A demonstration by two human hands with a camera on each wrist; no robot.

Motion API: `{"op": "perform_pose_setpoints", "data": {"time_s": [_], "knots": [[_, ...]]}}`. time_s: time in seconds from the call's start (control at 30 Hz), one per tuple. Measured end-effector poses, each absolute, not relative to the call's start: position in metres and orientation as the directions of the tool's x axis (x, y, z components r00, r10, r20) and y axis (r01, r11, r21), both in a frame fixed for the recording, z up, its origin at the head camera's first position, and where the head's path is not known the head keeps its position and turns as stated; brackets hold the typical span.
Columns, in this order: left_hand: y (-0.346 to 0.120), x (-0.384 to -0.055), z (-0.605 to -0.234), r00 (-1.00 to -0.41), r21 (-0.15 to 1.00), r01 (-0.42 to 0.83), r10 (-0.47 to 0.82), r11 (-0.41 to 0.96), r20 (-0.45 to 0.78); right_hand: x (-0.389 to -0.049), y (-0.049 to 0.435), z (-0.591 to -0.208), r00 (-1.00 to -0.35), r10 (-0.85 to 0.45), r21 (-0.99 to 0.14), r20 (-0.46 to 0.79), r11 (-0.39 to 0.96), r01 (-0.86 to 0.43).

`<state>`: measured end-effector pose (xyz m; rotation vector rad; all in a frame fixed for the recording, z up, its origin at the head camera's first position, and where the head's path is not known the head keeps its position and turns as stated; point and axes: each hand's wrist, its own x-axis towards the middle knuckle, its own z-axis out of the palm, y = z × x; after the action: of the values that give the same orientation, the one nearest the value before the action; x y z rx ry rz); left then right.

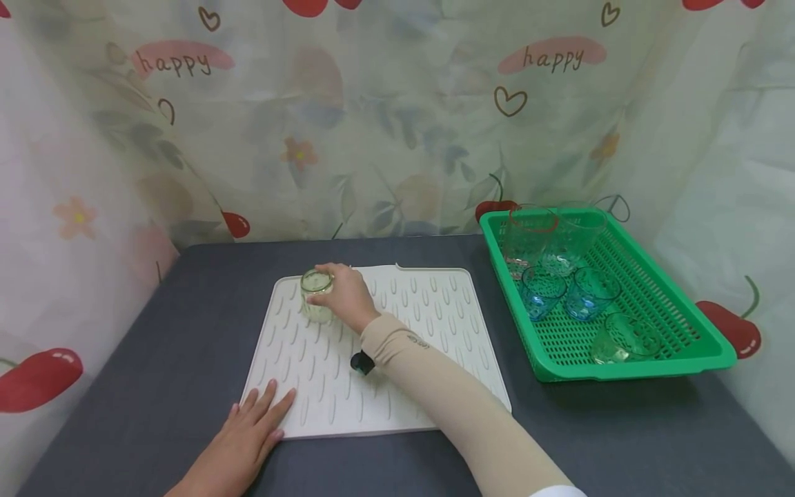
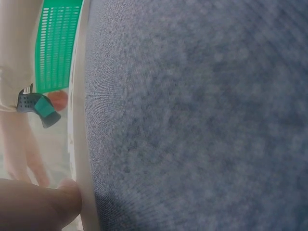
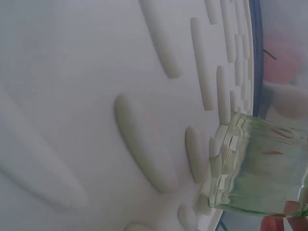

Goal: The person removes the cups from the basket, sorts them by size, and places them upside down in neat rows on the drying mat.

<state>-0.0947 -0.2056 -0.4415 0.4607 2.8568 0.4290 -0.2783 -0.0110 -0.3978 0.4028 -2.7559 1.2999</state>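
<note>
The cup (image 1: 314, 308) in the right hand (image 1: 348, 293) looks like clear, glossy glass with a faceted foot. The white mat (image 1: 329, 386) below that hand looks like matt rubber or soft plastic, smooth between raised ridges. Beside the left hand (image 1: 239, 438) lies dull, finely grained dark cloth (image 1: 199, 310). The sleeve (image 1: 453, 400) behind the right hand is matt fabric; farther right of it, the perforated plastic basket (image 1: 621, 371) has a faint sheen.
</note>
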Motion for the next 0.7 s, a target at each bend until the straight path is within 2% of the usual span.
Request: {"op": "perform_pose_setpoints", "data": {"time_s": [0.27,0.7], "knots": [[-0.207,-0.096,-0.440,-0.926,0.320,0.268,0.335,0.909,-0.174,-0.276,-0.003,-0.404,-0.946,-0.255,-0.791,0.201,0.528,-0.310],[-0.208,-0.094,-0.443,-0.928,0.329,0.290,0.348,0.899,-0.132,-0.267,0.032,-0.391,-0.960,-0.237,-0.876,0.147,0.420,-0.238]]}}
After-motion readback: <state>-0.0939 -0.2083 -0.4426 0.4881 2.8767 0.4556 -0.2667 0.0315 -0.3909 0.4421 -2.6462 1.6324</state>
